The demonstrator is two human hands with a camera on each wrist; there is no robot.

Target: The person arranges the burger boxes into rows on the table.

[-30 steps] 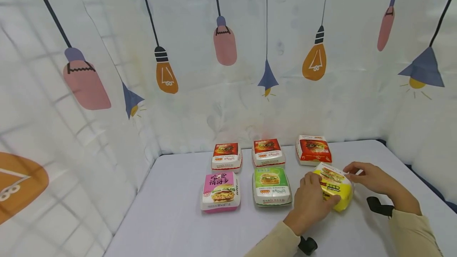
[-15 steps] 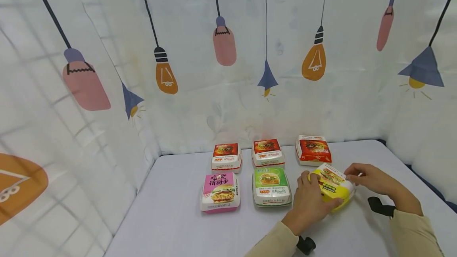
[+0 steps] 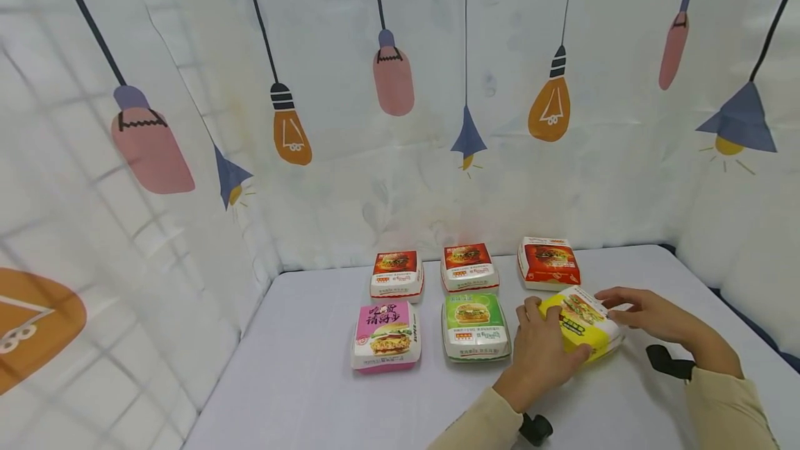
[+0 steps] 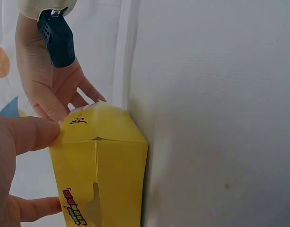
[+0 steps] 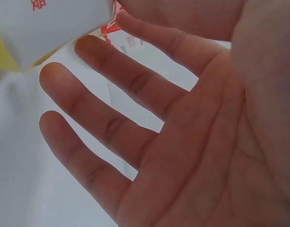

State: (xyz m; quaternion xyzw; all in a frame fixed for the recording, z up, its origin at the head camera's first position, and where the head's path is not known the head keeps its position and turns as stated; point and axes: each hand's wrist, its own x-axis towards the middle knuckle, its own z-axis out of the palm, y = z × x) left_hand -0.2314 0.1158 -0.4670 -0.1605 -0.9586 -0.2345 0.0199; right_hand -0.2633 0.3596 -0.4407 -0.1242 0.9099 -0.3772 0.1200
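Note:
A yellow-and-white burger box (image 3: 580,328) sits at the right of the table, turned at an angle. My left hand (image 3: 534,353) grips its left side, fingers at the far corner and thumb along the near side. In the left wrist view the box's yellow side (image 4: 118,179) shows, with thumb and fingertip against it. My right hand (image 3: 669,321) is at the box's right edge. In the right wrist view the fingers of the right hand (image 5: 182,127) are spread and fairly straight, near the box's white face (image 5: 59,23); contact there is unclear.
Left of it stand a green burger box (image 3: 476,327) and a pink one (image 3: 386,337). Behind are three red-topped burger boxes, at left (image 3: 396,275), middle (image 3: 469,267) and right (image 3: 550,262). A patterned cloth wall (image 3: 400,186) rises behind the white table (image 3: 300,380).
The yellow box has turned slightly and settled flatter. My left hand has shifted a little leftward. The fingers of my right hand have straightened somewhat. The other boxes have stayed put.

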